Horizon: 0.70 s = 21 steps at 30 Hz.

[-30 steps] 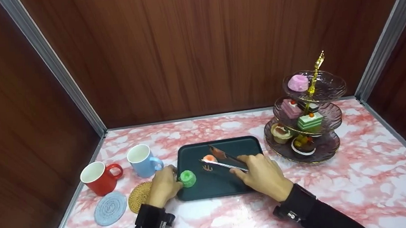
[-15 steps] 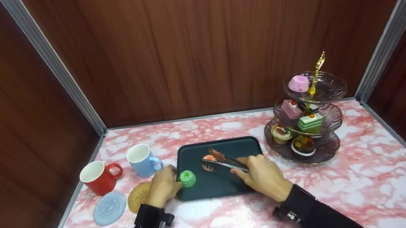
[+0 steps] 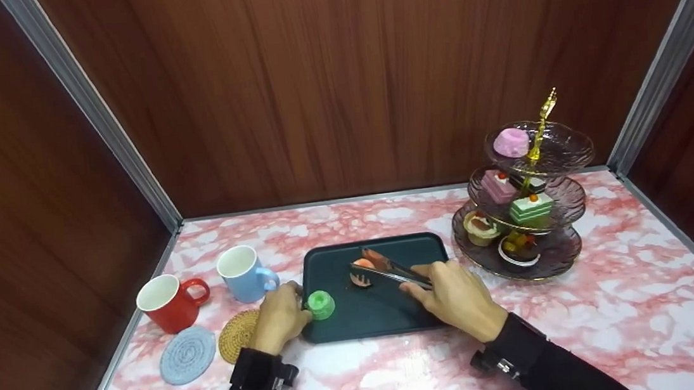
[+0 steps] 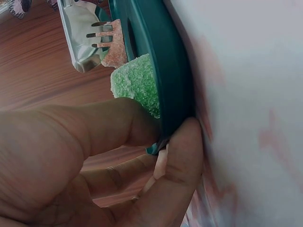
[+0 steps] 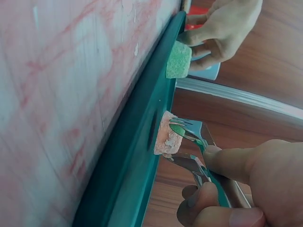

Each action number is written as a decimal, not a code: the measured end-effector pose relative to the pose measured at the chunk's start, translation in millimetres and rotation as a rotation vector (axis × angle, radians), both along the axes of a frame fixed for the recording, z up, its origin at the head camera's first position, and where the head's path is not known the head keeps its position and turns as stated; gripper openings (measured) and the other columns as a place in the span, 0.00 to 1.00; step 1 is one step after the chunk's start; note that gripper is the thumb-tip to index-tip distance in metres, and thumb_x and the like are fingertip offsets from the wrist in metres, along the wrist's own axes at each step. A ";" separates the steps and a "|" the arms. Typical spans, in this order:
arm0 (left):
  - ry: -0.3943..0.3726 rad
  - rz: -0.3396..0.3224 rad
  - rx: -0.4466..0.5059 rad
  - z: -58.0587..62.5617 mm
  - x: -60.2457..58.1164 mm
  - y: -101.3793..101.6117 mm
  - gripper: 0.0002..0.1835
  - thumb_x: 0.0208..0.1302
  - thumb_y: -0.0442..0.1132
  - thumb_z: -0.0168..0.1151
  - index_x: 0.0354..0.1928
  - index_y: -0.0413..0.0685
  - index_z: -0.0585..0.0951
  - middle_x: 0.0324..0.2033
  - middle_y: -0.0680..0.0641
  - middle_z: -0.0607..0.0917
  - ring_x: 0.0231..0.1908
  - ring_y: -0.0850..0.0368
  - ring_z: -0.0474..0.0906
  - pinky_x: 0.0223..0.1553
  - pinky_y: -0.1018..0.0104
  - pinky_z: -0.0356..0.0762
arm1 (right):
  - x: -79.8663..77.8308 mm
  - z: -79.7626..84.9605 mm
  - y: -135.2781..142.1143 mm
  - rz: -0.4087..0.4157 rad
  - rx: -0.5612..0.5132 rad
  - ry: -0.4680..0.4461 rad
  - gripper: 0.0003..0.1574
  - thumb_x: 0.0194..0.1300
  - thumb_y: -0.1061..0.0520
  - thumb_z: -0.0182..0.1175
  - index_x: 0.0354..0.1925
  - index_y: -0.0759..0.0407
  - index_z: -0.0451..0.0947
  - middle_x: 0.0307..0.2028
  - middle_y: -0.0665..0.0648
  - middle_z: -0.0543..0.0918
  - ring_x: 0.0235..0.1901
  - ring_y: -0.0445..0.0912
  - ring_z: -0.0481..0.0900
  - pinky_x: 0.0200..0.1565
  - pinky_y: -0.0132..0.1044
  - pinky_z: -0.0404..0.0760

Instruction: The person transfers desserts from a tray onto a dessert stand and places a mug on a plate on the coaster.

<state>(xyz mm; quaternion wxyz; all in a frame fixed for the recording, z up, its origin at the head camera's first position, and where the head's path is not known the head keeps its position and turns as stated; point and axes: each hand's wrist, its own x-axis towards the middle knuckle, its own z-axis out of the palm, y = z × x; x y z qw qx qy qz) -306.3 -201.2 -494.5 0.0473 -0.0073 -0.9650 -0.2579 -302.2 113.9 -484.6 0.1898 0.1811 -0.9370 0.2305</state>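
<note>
The right hand (image 3: 459, 299) grips the tongs (image 3: 391, 275) and sits slightly farther right than one second earlier; the left hand (image 3: 279, 316) is unchanged, pinching the left rim of the dark green tray (image 3: 390, 315). The green cake (image 3: 320, 304) rests on the tray, just beside the left thumb. The orange cake (image 5: 165, 135) is located between the tong tips, forward and left of the right hand, and has shifted slightly right with them; contact with the tray floor cannot be determined. Right of the tray, the three-tier stand (image 3: 565, 150) holds two tarts (bottom); a pink slice (image 3: 498, 188), a green slice (image 3: 530, 210) and a partly hidden dark slice (image 3: 536, 184) (middle); and a pink cake (image 3: 511, 143) (top).
</note>
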 end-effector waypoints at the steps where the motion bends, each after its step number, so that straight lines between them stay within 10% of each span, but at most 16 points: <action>1: -0.002 0.000 0.000 0.1 0.0 0.0 0.22 0.39 0.36 0.70 0.42 0.45 0.80 0.29 0.47 0.81 0.32 0.52 0.75 0.40 0.55 0.75 | -0.1 0.5 1.0 -0.005 -0.001 0.002 0.22 0.54 0.34 0.60 0.43 0.41 0.83 0.20 0.44 0.80 0.14 0.36 0.69 0.14 0.32 0.62; 21: -0.004 0.015 -0.001 -2.9 -2.3 0.3 0.23 0.39 0.38 0.71 0.44 0.46 0.80 0.30 0.48 0.81 0.35 0.51 0.76 0.43 0.54 0.75 | 3.4 20.5 22.0 -0.103 0.011 0.048 0.27 0.51 0.30 0.60 0.46 0.39 0.82 0.29 0.52 0.86 0.23 0.44 0.80 0.18 0.38 0.69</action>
